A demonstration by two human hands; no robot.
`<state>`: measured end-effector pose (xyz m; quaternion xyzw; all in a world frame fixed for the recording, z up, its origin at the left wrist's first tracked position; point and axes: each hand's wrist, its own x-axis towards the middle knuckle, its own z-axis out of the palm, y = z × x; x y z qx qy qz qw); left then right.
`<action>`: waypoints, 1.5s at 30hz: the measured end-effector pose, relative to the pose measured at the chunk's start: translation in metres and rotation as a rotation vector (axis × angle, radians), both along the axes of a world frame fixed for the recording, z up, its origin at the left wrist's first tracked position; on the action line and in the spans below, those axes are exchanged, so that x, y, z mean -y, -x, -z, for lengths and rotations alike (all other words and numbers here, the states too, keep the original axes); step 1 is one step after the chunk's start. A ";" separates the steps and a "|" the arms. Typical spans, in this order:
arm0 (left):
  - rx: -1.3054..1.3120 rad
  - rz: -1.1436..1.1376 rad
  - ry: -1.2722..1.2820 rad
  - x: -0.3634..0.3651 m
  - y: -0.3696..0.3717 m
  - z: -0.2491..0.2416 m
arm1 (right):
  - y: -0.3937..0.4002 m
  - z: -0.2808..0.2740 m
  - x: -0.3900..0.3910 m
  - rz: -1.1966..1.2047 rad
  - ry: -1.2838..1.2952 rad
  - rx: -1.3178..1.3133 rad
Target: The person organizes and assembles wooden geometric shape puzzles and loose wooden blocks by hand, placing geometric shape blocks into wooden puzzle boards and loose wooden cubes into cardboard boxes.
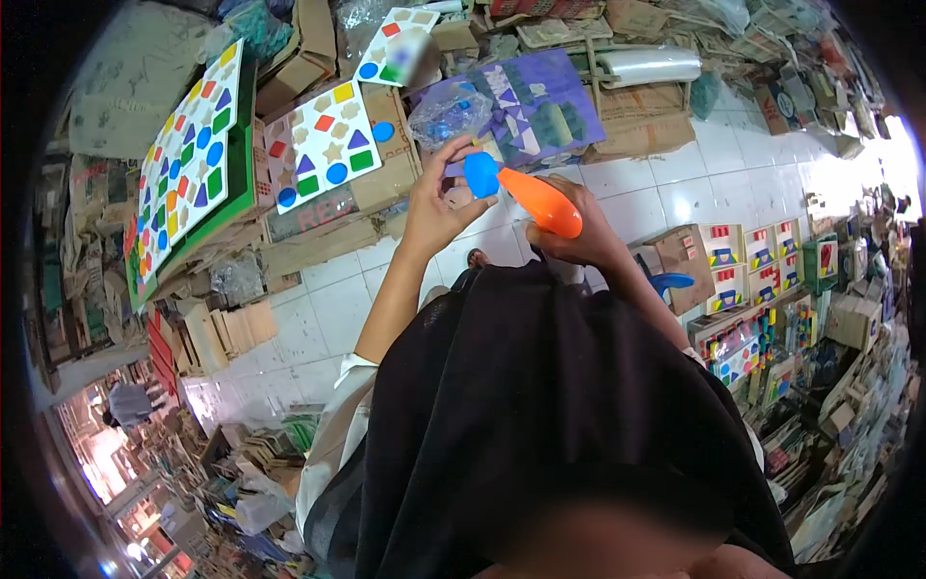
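My left hand (436, 205) pinches a flat blue disc (480, 176) between thumb and fingers, out in front of my body. My right hand (590, 227) is wrapped round an orange squeeze bottle (545, 205). The bottle's narrow tip points left and overlaps the disc's right edge in this view. Just beyond the left hand is a clear plastic bag (449, 114) with blue pieces inside. A loose blue disc (383, 132) rests on cardboard beside a white board (318, 172) carrying coloured and plain wooden shapes.
Another shape-covered white board (159, 159) stands at the left on a green sheet. Beyond the hands lies a purple sheet (569, 72) with triangles on it. White floor tiles (666, 174) show below. Framed block sets (723, 265) stand at the right, near stacked wood and cardboard.
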<state>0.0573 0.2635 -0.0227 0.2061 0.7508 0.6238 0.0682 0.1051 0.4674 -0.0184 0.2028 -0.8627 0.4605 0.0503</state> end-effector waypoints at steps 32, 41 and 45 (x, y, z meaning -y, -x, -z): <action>0.807 -0.753 -0.150 -0.009 0.081 0.085 | 0.454 0.330 -0.115 0.726 -0.264 0.322; 0.894 -0.878 -0.277 -0.026 0.084 0.101 | 0.472 0.354 -0.120 0.783 -0.360 0.535; 0.866 -0.870 -0.288 -0.028 0.096 0.089 | 0.460 0.349 -0.126 0.749 -0.388 0.511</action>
